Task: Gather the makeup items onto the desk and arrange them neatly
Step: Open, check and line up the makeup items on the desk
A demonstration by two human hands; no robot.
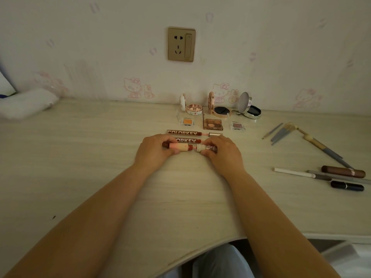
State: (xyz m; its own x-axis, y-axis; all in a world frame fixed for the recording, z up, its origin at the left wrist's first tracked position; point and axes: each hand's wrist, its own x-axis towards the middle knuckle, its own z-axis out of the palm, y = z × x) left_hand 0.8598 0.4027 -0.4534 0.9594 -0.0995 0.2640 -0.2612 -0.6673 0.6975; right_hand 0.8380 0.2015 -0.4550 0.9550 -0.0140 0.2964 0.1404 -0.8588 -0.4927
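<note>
On the pale wooden desk, my left hand pinches a cream and pink lip tube that lies flat. My right hand pinches its cream cap, a small gap from the tube's dark red tip. Two COLORKEY lip tubes lie in rows just behind: the far one with a metal cap beside it, the near one partly hidden by my hands. Behind them sit an orange pan, a brown eyeshadow palette and a pink pan.
Three open compacts stand by the wall: a white one, a gold one, a silver one. Brushes and a long brush lie at the right, with pencils, a brown tube and a dark lipstick. A white bundle lies far left.
</note>
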